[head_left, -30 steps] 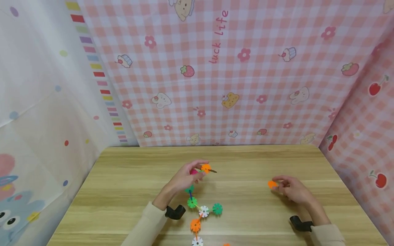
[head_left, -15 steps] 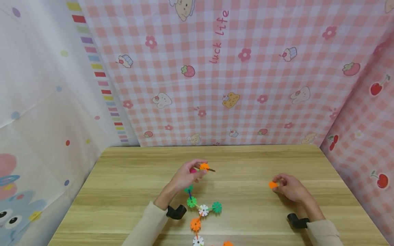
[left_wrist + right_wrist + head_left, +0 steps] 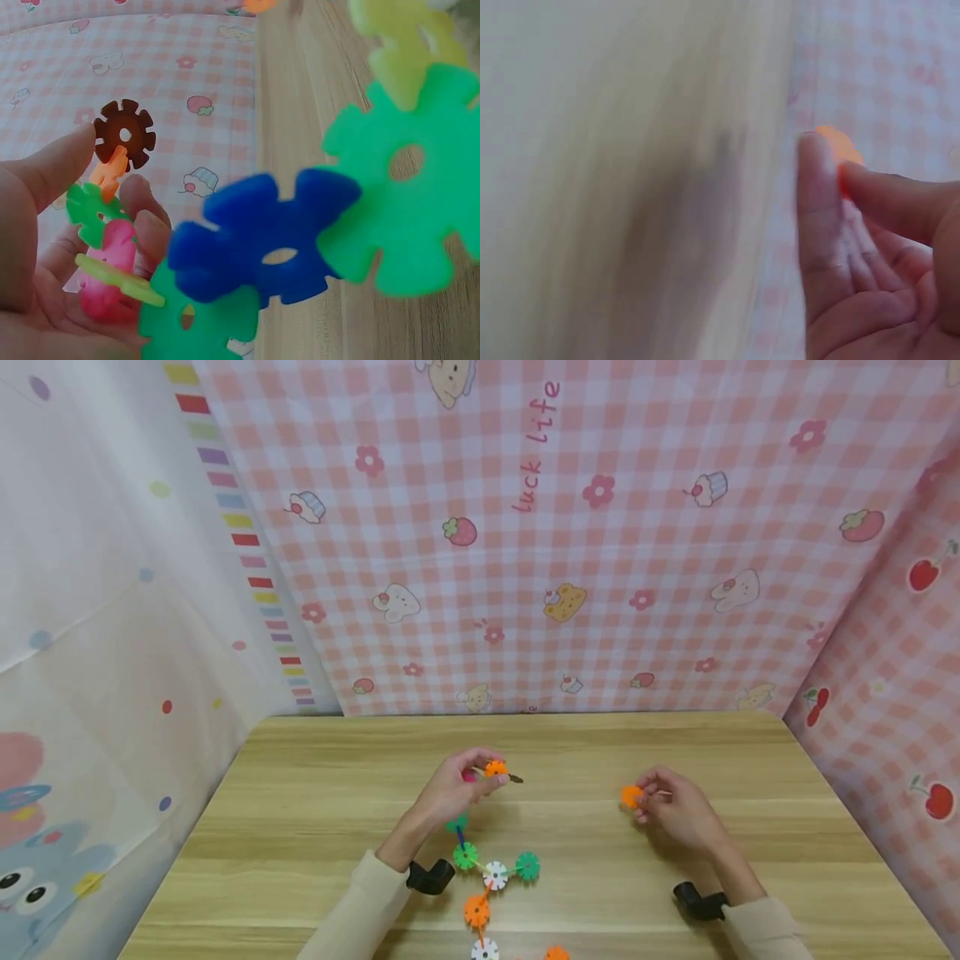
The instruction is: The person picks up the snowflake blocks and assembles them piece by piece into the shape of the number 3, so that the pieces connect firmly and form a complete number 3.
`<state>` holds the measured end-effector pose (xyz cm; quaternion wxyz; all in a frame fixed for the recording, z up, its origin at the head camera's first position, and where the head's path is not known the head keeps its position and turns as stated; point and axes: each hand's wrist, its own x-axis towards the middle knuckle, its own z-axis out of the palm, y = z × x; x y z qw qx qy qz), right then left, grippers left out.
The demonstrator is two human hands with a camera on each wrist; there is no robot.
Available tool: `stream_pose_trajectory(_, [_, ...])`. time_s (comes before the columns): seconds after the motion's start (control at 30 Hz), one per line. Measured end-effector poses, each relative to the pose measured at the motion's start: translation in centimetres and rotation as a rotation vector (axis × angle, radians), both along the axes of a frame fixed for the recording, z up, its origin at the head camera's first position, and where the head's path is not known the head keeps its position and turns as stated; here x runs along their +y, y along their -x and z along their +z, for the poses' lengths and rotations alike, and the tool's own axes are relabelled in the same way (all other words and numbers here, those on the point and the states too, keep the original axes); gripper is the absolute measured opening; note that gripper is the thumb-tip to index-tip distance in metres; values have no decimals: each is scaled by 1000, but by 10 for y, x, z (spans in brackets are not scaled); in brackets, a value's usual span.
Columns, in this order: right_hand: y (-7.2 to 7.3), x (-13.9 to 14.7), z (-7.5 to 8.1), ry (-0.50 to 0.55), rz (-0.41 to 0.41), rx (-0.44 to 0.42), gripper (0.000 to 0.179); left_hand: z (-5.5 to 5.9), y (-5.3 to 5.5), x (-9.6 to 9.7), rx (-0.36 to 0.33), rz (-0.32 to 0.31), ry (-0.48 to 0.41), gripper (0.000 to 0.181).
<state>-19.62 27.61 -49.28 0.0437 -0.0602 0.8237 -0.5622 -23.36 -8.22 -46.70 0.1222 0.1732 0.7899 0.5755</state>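
My left hand [image 3: 450, 789] grips the far end of a chain of interlocked, notched plastic discs, held above the table. In the left wrist view that end runs from a brown disc [image 3: 111, 131] through orange [image 3: 111, 174] and green to a pink disc [image 3: 112, 259] by the palm, and on to a blue disc [image 3: 247, 232]. The chain trails toward the front, past a white disc [image 3: 495, 876] with a green disc [image 3: 528, 866] branching off. On the right, my right hand [image 3: 681, 810] pinches a single orange disc [image 3: 630, 797] between thumb and fingertips, apart from the chain.
The chain continues through another orange disc [image 3: 476, 911] and a white disc [image 3: 485, 950] at the bottom of the head view. More orange [image 3: 557, 954] shows at that lower edge. Patterned cloth [image 3: 465, 577] hangs behind the wooden table [image 3: 300, 793] and at both sides.
My right hand has moved left, toward the left hand, with the orange disc in its fingers. The left hand stays nearly in place, with the brown disc turned slightly.
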Motion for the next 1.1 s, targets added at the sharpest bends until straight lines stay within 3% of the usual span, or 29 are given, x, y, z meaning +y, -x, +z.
stream_pose_trajectory(0.27, [2,-53,13,160,69,41,23,4,0,0,32,-5,32,33])
stream_pose_trajectory(0.53, [5,-94,14,323,63,46,23,6,-2,2,24,-11,20,31])
stream_pose_trajectory(1.1, [2,-124,17,305,8,-8,19,4,-2,5,15,-31,-8,33])
